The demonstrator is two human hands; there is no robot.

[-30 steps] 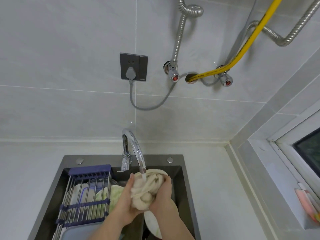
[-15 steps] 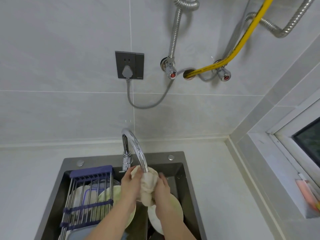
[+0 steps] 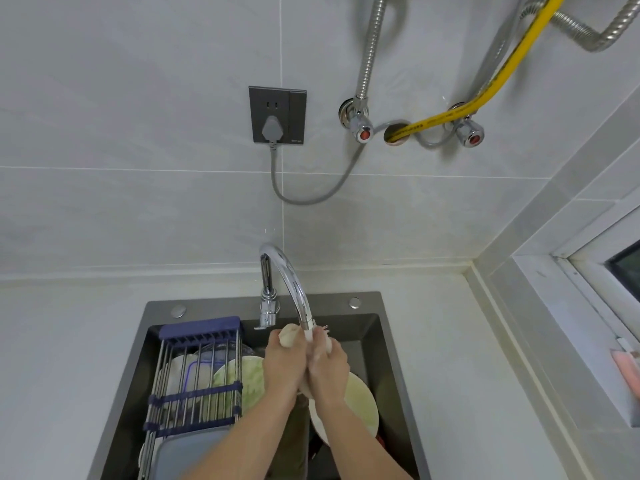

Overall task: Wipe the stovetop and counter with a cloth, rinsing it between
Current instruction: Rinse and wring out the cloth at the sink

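Both hands clenched on the cloth (image 3: 290, 336) directly under the faucet (image 3: 289, 282) spout: left hand (image 3: 282, 367) and right hand (image 3: 329, 370) pressed together, squeezing so runoff drops into the sink (image 3: 381, 327), not the bench (image 3: 450, 341).

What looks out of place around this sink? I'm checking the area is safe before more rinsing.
Nothing looks spilled or broken. One thing stands out: the wall socket with its grey plug sits directly above the tap, where both hands wring the cloth under running water, so splashes could reach it.
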